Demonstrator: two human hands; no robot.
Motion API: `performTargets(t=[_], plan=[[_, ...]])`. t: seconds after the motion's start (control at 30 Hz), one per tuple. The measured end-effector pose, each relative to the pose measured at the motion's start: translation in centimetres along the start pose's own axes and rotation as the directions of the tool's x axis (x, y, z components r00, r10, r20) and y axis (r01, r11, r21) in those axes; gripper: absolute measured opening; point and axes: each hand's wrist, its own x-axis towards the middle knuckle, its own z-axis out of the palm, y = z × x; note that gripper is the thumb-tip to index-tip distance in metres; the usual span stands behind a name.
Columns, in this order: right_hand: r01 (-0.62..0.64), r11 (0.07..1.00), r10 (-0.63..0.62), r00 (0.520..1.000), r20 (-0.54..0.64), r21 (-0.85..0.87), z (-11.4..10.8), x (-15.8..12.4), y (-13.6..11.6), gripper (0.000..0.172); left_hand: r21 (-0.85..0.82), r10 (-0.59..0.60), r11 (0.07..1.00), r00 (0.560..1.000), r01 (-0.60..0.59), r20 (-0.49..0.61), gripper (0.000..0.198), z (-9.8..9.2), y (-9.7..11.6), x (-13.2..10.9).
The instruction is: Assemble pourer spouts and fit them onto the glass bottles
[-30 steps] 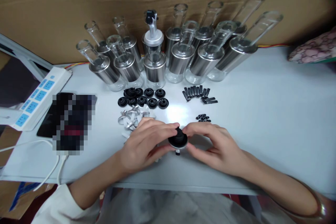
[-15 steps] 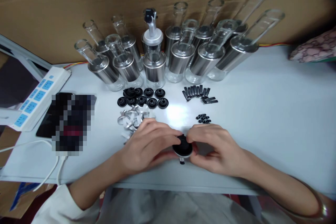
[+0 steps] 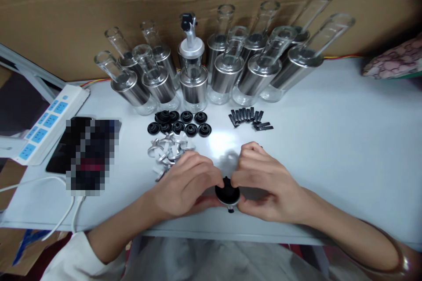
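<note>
Both hands pinch one small pourer cap (image 3: 227,193), a silver ring with a black rubber insert, just above the white table's (image 3: 329,140) front edge. My left hand (image 3: 184,186) grips its left side with thumb and fingers curled. My right hand (image 3: 265,186) closes on its right side and top. Behind the hands lie several black rubber stoppers (image 3: 180,123), a pile of silver rings (image 3: 166,149) and several short black tubes (image 3: 250,117). A few small black rings are mostly hidden by my right hand.
Several glass and steel oil bottles (image 3: 227,72) stand in a row at the back; one (image 3: 193,77) carries a fitted pourer. A white power strip (image 3: 49,120), a phone (image 3: 84,149) and a white cable (image 3: 66,210) lie left. A patterned cloth (image 3: 392,63) sits far right.
Both hands have drawn the cap closer to the table's front edge and lower. My right hand's fingers have curled further over its top.
</note>
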Motion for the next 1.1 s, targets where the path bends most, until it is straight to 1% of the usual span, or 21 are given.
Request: performTargets(t=[0.13,0.3,0.43,0.7,0.8,0.87,0.93,1.1], plan=[[-0.009,1.000,0.009,1.000,-0.004,0.000,0.12,0.06,0.04,0.023,-0.003,-0.012,1.000,1.000,0.012,0.025,0.012,-0.02,0.14,0.10],[-0.014,1.000,0.014,1.000,-0.017,-0.009,0.11,0.23,-0.08,0.021,0.035,0.017,0.999,0.999,-0.019,0.049,0.010,-0.27,0.19,0.08],[-0.015,1.000,0.015,1.000,-0.026,-0.006,0.02,0.34,-0.12,0.019,0.079,0.055,0.995,0.998,-0.057,0.036,0.010,-0.38,0.28,0.20],[-0.032,0.999,0.031,0.999,-0.021,-0.017,0.01,0.26,-0.06,0.019,0.085,0.053,0.995,0.996,-0.059,0.073,0.008,-0.49,0.43,0.40],[-0.044,0.999,0.044,0.999,-0.023,0.017,-0.08,0.20,-0.09,0.021,0.041,0.028,0.999,0.999,-0.029,0.025,0.008,-0.29,0.27,0.27],[-0.060,0.997,0.061,0.998,-0.019,0.050,-0.22,0.22,-0.11,0.023,-0.002,-0.002,1.000,1.000,0.002,-0.026,0.012,-0.14,0.16,0.16],[-0.071,0.995,0.072,0.997,-0.017,0.067,-0.38,0.29,-0.13,0.024,-0.026,-0.023,0.999,0.998,0.022,-0.053,0.014,-0.04,0.09,0.05],[-0.077,0.995,0.078,0.997,-0.017,0.062,-0.67,0.51,-0.13,0.025,-0.023,-0.034,0.999,0.999,0.033,-0.027,0.011,-0.06,0.18,-0.05]])
